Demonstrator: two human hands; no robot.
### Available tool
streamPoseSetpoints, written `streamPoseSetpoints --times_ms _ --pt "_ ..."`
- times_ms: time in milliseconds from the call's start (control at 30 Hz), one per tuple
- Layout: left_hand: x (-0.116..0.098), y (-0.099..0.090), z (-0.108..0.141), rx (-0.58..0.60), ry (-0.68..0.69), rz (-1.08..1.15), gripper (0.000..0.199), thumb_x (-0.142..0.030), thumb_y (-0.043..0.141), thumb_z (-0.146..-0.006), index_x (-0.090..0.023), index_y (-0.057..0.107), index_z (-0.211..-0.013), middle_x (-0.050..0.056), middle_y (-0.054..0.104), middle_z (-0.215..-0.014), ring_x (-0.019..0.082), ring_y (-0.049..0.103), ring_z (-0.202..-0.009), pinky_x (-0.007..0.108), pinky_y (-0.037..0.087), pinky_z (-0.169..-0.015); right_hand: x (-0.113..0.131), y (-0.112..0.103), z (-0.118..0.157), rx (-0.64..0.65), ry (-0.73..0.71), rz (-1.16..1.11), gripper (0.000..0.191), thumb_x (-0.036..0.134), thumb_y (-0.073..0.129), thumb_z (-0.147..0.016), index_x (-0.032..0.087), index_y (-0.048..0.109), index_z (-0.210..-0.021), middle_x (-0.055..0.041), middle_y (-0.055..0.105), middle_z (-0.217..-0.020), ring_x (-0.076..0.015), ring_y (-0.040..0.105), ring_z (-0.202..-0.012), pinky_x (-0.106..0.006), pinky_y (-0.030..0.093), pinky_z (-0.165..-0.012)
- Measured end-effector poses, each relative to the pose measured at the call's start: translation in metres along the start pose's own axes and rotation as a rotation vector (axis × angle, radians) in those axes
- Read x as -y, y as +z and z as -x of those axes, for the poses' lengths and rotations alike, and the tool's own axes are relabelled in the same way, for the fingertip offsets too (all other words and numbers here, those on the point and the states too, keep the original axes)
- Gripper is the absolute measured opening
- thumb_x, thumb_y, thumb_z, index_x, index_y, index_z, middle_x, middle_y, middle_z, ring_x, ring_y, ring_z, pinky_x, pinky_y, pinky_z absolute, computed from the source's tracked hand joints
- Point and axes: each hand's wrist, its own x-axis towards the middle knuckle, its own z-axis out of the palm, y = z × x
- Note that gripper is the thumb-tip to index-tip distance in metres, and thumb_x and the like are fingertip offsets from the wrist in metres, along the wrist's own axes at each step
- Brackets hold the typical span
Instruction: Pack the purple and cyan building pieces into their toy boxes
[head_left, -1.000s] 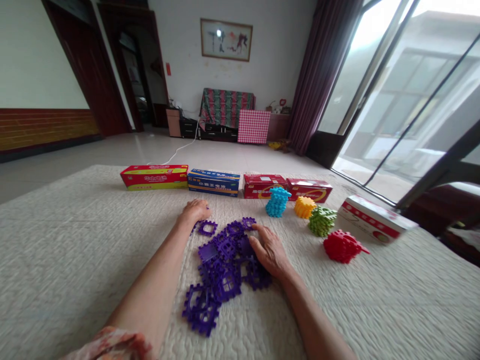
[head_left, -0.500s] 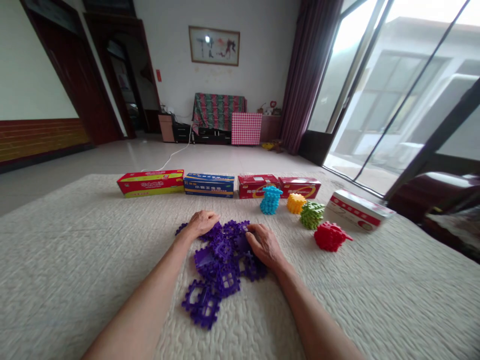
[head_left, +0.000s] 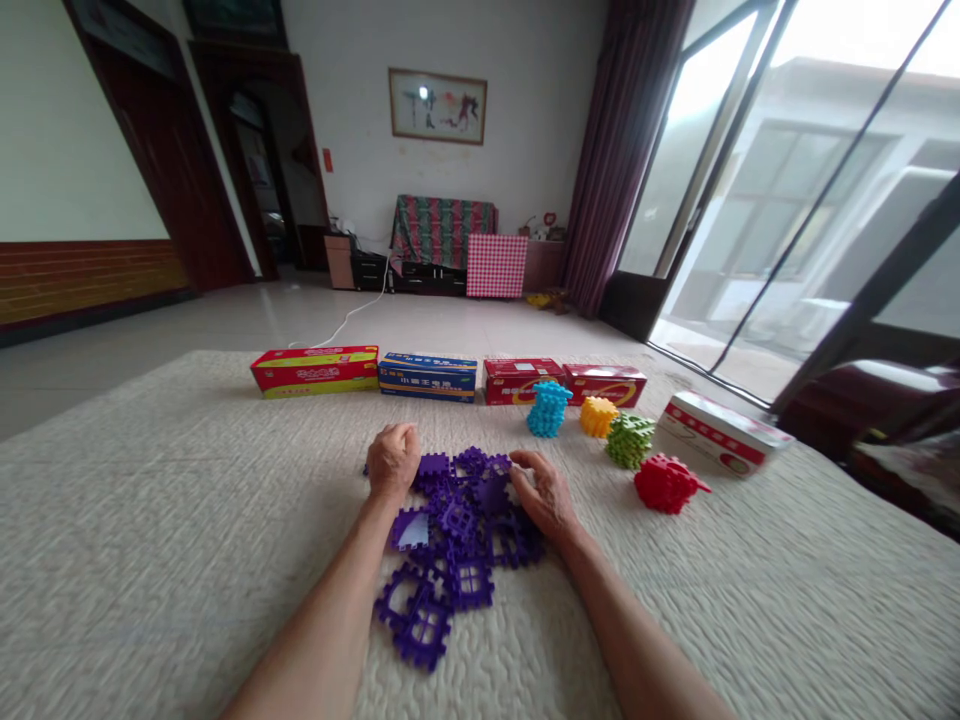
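Note:
A loose heap of purple interlocking plastic tiles with notched edges lies in front of me, some with window-like openings. At the heap's upper left edge is my left hand, its fingers curled closed. What it grips, if anything, is hidden, though a bit of purple shows just left of it. My right hand rests against the heap's right side, thumb and fingers apart and slightly bent, touching the outer tiles. Right of the heap stand stacks of similar pieces: blue, yellow, green and red.
Along the far edge of the quilted cover stand a red and yellow box, a blue box and two red boxes. A white and red box sits at the right, beyond the red stack.
My left hand has shifted off the upper left tiles to the heap's edge and its fingers are more curled. The right hand stays beside the heap. The view has tilted slightly.

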Motion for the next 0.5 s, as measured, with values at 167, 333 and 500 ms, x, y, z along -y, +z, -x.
streamPoseSetpoints --times_ms 167,333,500 --pt "0.006 -0.004 0.003 0.105 -0.083 -0.267 0.033 -0.028 0.041 -0.087 -0.020 0.073 -0.093 0.010 0.071 -0.100 0.025 0.063 -0.095 0.031 0.041 -0.083 -0.005 0.005 0.000 -0.003 0.010 0.095 0.024 0.028 0.052 -0.079 0.019 0.066 -0.098 -0.0074 0.067 -0.095 -0.0198 0.063 -0.086 -0.033 0.048 -0.082" --pt "-0.004 -0.002 0.007 0.209 -0.025 -0.241 0.033 -0.025 0.039 -0.088 -0.021 0.072 -0.090 0.009 0.072 -0.097 0.021 0.063 -0.092 0.027 0.039 -0.080 -0.006 0.005 -0.001 0.022 0.021 0.093 0.024 0.027 0.052 -0.079 0.018 0.066 -0.096 -0.0069 0.068 -0.092 -0.0199 0.062 -0.086 -0.034 0.048 -0.082" --pt "-0.010 0.000 0.005 0.300 -0.009 -0.135 0.033 -0.026 0.040 -0.088 -0.020 0.072 -0.081 0.009 0.073 -0.089 0.019 0.063 -0.084 0.026 0.039 -0.075 -0.002 0.001 -0.001 0.021 0.064 0.046 0.025 0.030 0.052 -0.080 0.018 0.066 -0.097 -0.0069 0.069 -0.095 -0.0215 0.063 -0.090 -0.037 0.049 -0.084"
